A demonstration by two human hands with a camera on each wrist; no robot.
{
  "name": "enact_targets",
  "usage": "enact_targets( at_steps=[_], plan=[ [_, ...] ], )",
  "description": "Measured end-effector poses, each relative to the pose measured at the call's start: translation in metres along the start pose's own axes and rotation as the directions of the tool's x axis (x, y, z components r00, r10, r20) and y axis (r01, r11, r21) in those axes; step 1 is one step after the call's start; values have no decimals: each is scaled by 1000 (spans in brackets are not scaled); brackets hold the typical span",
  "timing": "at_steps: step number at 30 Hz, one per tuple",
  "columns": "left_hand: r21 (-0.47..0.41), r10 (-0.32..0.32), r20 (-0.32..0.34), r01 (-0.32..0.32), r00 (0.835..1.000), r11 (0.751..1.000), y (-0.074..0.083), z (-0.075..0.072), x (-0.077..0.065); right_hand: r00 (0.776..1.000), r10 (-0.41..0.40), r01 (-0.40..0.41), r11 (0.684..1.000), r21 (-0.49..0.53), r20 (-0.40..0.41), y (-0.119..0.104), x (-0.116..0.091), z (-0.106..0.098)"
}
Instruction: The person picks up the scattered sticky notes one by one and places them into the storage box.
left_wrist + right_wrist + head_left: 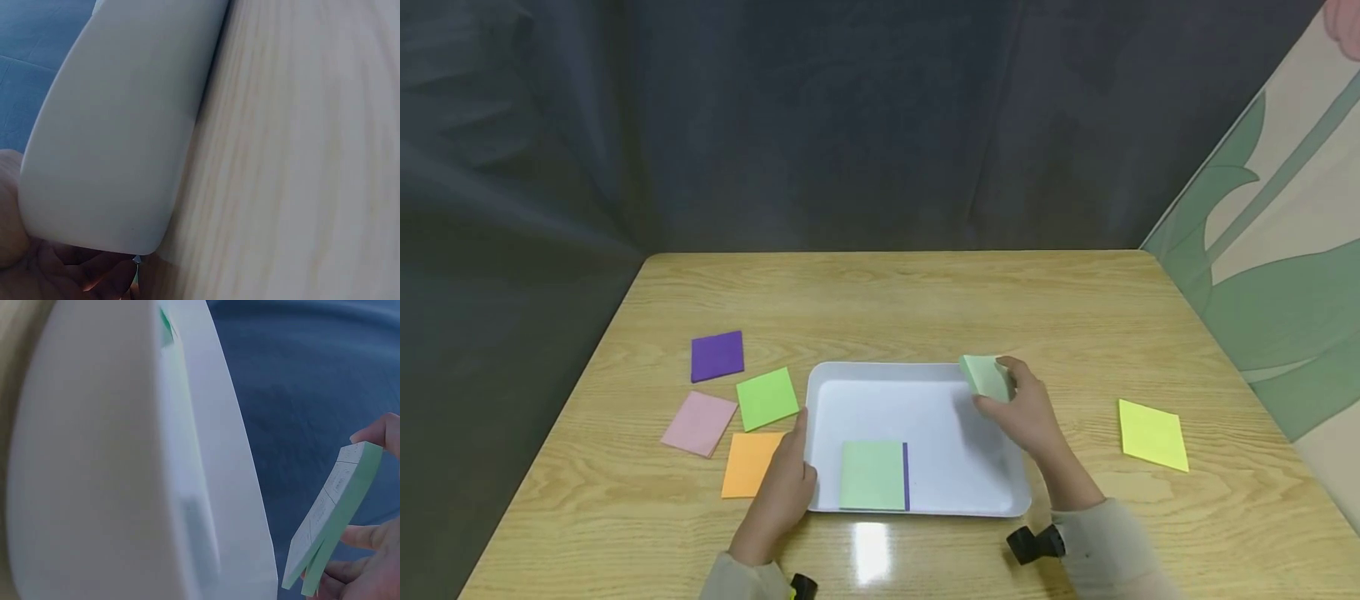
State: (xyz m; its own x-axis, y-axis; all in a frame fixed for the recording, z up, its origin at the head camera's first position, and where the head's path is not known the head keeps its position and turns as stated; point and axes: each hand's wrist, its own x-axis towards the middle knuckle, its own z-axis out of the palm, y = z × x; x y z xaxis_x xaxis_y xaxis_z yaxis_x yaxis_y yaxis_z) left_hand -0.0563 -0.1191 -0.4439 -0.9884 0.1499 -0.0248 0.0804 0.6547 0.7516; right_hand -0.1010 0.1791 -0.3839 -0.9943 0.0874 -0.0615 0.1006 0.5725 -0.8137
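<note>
In the head view my right hand point(1021, 408) pinches a pale green sticky-note pad point(985, 377) above the right end of a white tray point(925, 373). The right wrist view shows this pad point(337, 500) between thumb and fingers, its sheets splitting at one end and printing on its underside. My left hand point(784, 479) holds the left side of the tray, the index finger stretched along its rim. Up close, fingers and thumb lie around the tray's corner point(112, 156). Inside the tray, at front left, lies another pale green pad point(872, 475) with a purple strip point(906, 477) along its right edge.
Left of the tray lie purple point(717, 356), bright green point(767, 399), pink point(700, 423) and orange point(748, 462) pads; the left hand partly covers the orange one. A yellow pad point(1153, 435) lies far right on the wooden table point(880, 308). Dark cloth point(880, 125) hangs behind.
</note>
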Motion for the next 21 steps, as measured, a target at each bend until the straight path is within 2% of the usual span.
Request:
enact_targets(
  at_steps=[9,21],
  plan=[
    [4,-14,10,14,1000,1000,-1,1,2,999,-19,21,999,-38,50,-9,-10,14],
    [5,-22,14,22,1000,1000,-1,2,1,991,-82,88,994,-60,105,-12,-20,44]
  ],
)
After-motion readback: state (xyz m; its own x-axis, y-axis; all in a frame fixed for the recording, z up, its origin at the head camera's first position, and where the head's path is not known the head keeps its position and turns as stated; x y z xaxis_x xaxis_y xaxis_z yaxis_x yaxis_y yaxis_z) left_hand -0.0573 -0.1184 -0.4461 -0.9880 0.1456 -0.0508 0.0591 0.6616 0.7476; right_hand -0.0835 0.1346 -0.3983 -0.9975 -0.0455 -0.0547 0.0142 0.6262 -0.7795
